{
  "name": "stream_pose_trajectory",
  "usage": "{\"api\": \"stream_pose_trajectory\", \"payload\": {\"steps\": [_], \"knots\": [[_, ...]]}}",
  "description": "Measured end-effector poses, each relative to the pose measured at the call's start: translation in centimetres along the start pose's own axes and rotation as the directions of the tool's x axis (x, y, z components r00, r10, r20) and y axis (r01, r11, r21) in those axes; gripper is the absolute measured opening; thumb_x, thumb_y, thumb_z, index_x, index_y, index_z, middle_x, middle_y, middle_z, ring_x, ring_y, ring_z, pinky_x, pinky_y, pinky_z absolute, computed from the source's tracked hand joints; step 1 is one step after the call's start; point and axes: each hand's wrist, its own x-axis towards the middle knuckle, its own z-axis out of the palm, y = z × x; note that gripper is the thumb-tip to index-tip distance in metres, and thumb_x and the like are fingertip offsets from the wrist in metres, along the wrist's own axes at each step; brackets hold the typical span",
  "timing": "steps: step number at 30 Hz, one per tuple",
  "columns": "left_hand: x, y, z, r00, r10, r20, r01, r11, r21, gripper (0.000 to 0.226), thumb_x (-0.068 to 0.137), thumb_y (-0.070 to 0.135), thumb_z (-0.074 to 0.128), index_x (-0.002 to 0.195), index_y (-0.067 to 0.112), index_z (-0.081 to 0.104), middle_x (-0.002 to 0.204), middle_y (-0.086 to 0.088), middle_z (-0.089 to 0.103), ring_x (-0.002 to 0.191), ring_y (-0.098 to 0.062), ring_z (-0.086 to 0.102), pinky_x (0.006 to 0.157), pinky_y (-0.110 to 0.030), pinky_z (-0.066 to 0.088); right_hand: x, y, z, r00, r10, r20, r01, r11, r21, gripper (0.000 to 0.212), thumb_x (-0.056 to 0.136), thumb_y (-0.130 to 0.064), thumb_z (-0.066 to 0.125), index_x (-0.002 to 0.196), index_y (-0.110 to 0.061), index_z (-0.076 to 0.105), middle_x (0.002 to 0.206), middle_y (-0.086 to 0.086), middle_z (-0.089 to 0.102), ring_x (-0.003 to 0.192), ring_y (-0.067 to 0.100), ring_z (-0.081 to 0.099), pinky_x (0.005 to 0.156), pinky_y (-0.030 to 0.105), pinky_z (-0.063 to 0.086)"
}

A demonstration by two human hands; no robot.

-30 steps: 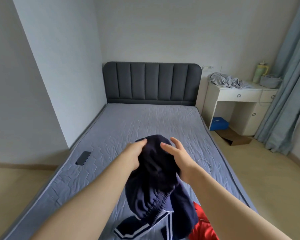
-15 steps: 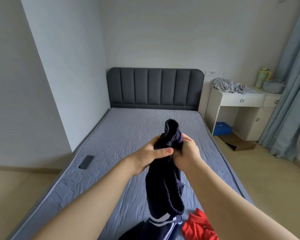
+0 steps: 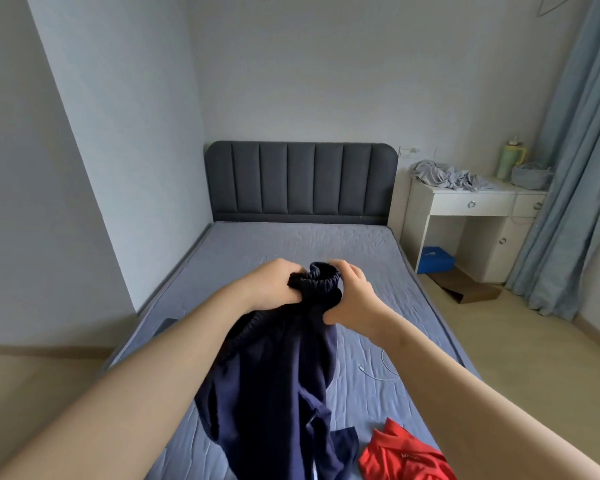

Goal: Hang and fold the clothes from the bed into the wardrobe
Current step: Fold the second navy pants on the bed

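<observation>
Both arms are bare and reach forward, away from the person. The left one comes in from the near left corner and the right one from the near right, and they converge toward the middle. The elbows are out of sight. The left hand (image 3: 274, 285) shows its back, with knuckles raised and fingers curled down into the bunched elastic band of a navy garment (image 3: 278, 375). The right hand (image 3: 352, 296) sits just beside it at about the same height, with the band between the two. Its fingers are hooked over the top of the band and its thumb is tucked in underneath. Both wrists are nearly straight.
</observation>
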Motion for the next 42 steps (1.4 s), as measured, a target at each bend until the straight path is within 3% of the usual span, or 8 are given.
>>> {"api": "stream_pose_trajectory", "payload": {"steps": [4,13,24,29,31,34,38,42], "knots": [[0.2,-0.1,-1.7,0.996,0.046,-0.071,-0.038,0.993,0.113,0.021,0.079,0.008,0.061,0.092,0.021,0.05,0.079,0.009,0.057,0.072,-0.012,0.052,0.059,-0.022,0.038,0.0,-0.5,-0.5,0.999,-0.029,0.017,0.019,0.911,0.412,0.044,0.062,0.005,0.075,0.093,-0.02,0.056,0.086,-0.004,0.065,0.082,0.014,0.063,0.062,0.021,0.049],[0.6,-1.3,-4.6,0.995,-0.074,-0.064,0.088,0.959,0.27,0.03,0.082,0.011,0.057,0.104,0.027,0.044,0.098,0.002,0.051,0.086,-0.02,0.055,0.065,-0.029,0.044,2.0,-2.2,-3.3,0.973,0.051,-0.224,0.135,0.663,0.737,0.029,0.069,0.003,0.075,0.084,-0.016,0.06,0.069,-0.004,0.07,0.063,0.01,0.069,0.054,0.023,0.054],[1.9,1.6,-13.5,0.937,-0.014,-0.349,0.181,0.874,0.45,0.021,0.082,0.013,0.052,0.093,0.029,0.046,0.09,0.005,0.053,0.083,-0.018,0.054,0.059,-0.027,0.039,4.5,-7.1,-9.2,0.876,0.126,-0.466,0.296,0.622,0.725,0.028,0.073,-0.005,0.075,0.085,-0.023,0.055,0.093,0.005,0.065,0.099,0.032,0.063,0.091,0.052,0.05],[2.2,4.1,-19.5,0.834,0.024,-0.551,-0.018,1.0,0.017,0.031,0.072,0.004,0.072,0.09,0.021,0.054,0.087,0.003,0.055,0.075,-0.015,0.054,0.063,-0.026,0.045,5.6,-10.2,-12.5,0.841,0.106,-0.531,0.377,0.589,0.715,0.025,0.077,-0.01,0.073,0.085,-0.023,0.053,0.096,0.004,0.063,0.108,0.032,0.06,0.097,0.053,0.046],[1.8,5.1,-20.8,0.774,-0.031,-0.632,-0.265,0.891,-0.368,0.031,0.073,-0.004,0.072,0.087,0.019,0.057,0.083,-0.001,0.063,0.072,-0.015,0.061,0.064,-0.025,0.053,5.8,-11.5,-13.8,0.838,0.089,-0.538,0.4,0.57,0.718,0.019,0.08,-0.014,0.071,0.085,-0.021,0.054,0.097,0.006,0.063,0.106,0.033,0.06,0.096,0.052,0.047],[0.8,6.2,-22.7,0.822,0.029,-0.569,-0.433,0.682,-0.59,0.016,0.078,-0.001,0.065,0.086,0.013,0.065,0.074,0.0,0.072,0.065,-0.013,0.069,0.055,-0.022,0.054,5.8,-13.6,-16.5,0.859,0.037,-0.511,0.432,0.483,0.762,0.012,0.084,-0.02,0.067,0.079,-0.017,0.057,0.081,0.005,0.066,0.077,0.023,0.066,0.069,0.038,0.058],[-0.5,5.4,-24.3,0.898,0.156,-0.41,-0.421,0.574,-0.703,0.012,0.071,0.026,0.068,0.072,0.016,0.076,0.074,-0.002,0.073,0.066,-0.014,0.07,0.056,-0.024,0.055,5.9,-14.1,-18.8,0.959,-0.109,-0.262,0.282,0.458,0.843,0.014,0.084,-0.031,0.062,0.088,-0.017,0.062,0.079,0.003,0.07,0.071,0.018,0.067,0.07,0.032,0.056],[1.1,4.1,-22.6,0.93,-0.301,-0.211,-0.008,0.558,-0.83,0.041,0.088,0.033,0.056,0.058,0.007,0.068,0.055,-0.008,0.067,0.045,-0.019,0.064,0.047,-0.025,0.054,6.8,-13.1,-16.6,0.99,0.132,-0.059,-0.025,0.56,0.828,0.023,0.087,-0.028,0.061,0.09,-0.006,0.064,0.075,0.011,0.069,0.07,0.024,0.063,0.068,0.033,0.051]]}}
